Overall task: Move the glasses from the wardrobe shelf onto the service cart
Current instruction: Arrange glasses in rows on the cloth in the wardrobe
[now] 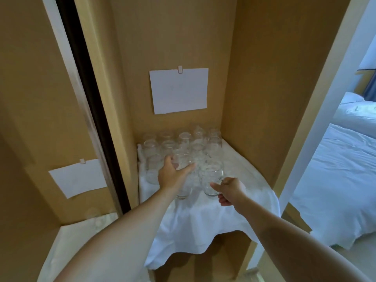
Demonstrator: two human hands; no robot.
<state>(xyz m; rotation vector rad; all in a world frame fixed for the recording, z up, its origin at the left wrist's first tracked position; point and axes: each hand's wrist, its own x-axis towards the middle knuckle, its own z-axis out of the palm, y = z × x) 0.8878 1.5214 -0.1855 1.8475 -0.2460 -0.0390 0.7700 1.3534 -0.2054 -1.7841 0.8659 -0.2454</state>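
Roughly a dozen glasses [189, 151] crowd the shelf; two hands [173, 176] each grip one.

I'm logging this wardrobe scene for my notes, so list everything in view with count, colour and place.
Clear drinking glasses: a dozen or so, exact count unclear, clustered on the shelf.
White cloth: one, covering the shelf, draped over its front edge.
White paper sheet: one, clipped to the back panel.
Mirror: one, left, reflecting the paper.
White bed: one, right.
Left hand: grip on a front glass.
Right hand: grip on another front glass.
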